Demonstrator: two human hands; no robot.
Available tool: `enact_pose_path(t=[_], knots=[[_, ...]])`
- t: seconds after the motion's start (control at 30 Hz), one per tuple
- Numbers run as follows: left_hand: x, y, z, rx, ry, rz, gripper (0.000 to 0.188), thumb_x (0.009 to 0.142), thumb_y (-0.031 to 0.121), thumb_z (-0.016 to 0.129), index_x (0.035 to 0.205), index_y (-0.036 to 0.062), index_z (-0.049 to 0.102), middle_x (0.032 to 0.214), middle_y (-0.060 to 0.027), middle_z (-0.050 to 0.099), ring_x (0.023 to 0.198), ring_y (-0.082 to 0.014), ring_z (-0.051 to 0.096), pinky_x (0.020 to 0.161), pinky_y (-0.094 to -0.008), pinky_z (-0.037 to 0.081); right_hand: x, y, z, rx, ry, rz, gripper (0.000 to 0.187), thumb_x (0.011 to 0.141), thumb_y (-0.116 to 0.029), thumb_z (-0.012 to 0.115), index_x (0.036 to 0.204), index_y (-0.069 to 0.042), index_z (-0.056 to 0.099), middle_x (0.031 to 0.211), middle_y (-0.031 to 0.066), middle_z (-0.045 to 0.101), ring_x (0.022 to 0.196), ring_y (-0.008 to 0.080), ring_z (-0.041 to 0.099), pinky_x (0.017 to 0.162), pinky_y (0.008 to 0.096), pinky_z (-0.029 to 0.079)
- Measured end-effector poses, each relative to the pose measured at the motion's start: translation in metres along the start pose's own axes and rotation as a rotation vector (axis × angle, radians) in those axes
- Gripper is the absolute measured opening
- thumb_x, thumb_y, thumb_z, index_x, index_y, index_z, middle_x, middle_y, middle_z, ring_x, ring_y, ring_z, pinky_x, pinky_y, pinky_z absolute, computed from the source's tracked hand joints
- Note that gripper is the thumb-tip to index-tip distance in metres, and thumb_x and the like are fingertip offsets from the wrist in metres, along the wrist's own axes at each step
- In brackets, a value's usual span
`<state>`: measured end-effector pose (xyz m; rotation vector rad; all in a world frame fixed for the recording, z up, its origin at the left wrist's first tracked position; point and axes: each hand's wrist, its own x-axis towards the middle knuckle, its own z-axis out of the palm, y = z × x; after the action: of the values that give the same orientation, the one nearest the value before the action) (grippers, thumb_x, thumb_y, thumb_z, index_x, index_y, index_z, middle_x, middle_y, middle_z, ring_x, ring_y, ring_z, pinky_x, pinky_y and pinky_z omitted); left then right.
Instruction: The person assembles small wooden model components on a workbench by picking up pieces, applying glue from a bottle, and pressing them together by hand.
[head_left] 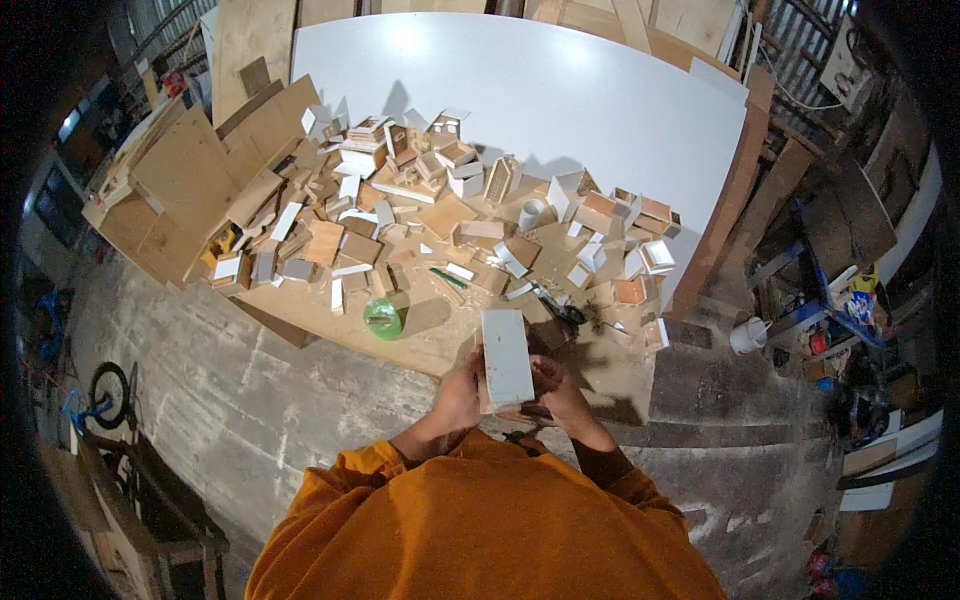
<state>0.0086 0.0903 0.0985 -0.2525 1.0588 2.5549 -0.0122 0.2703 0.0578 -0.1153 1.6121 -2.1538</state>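
Note:
A small box-shaped wooden piece with a pale grey-white face (508,355) is held up in front of my chest, over the near edge of the table. My left hand (459,397) grips its left side, fingers partly hidden behind it. My right hand (560,394) is closed against its right side near the lower end; the fingertips are partly out of sight. Just beyond it on the table lies a dark-handled tool (562,308), its kind unclear. To the left stands a green round container (382,319), and a thin green stick-like item (448,278) lies farther in.
Heaped wooden offcuts and small box pieces (440,215) cover the middle of the table (300,312). A white cup (531,212) stands among them. Behind rises a large white panel (600,100). Brown boards (195,185) lean at the left; a white bucket (748,336) is at the right.

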Motion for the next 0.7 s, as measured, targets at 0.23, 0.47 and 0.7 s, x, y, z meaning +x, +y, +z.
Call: enact_pose_path(t=[0.23, 0.47, 0.7], knots=[[0.017, -0.031, 0.001, 0.673, 0.058, 0.032, 0.04, 0.1, 0.025, 0.033, 0.131, 0.0023, 0.042, 0.123, -0.0143, 0.054, 0.112, -0.0219, 0.051, 0.095, -0.0339, 0.041, -0.021, -0.024, -0.025, -0.233, -0.059, -0.116, 0.023, 0.088, -0.024, 0.061, 0.1, -0.004, 0.06, 0.091, -0.0022, 0.06, 0.087, 0.0067, 0.051, 0.077, 0.0273, 0.044], [0.026, -0.04, 0.016, 0.12, 0.104, -0.092, 0.052, 0.101, 0.038, 0.024, 0.143, 0.0074, 0.03, 0.143, -0.0091, 0.04, 0.13, -0.0245, 0.037, 0.106, -0.0395, 0.029, -0.042, 0.025, -0.126, 0.713, -0.045, 0.078, 0.028, 0.089, -0.015, 0.053, 0.111, 0.001, 0.057, 0.105, 0.0077, 0.062, 0.093, 0.0182, 0.061, 0.082, 0.0329, 0.05], [0.02, -0.06, -0.024, 0.053, 0.167, 0.003, 0.047, 0.097, 0.033, 0.044, 0.135, 0.0052, 0.042, 0.13, -0.0084, 0.053, 0.114, -0.0202, 0.053, 0.097, -0.0344, 0.038, -0.107, 0.009, -0.154, 0.161, 0.364, 0.103, 0.022, 0.088, -0.021, 0.056, 0.101, -0.004, 0.062, 0.087, 0.0028, 0.064, 0.077, 0.014, 0.063, 0.069, 0.0292, 0.053]])
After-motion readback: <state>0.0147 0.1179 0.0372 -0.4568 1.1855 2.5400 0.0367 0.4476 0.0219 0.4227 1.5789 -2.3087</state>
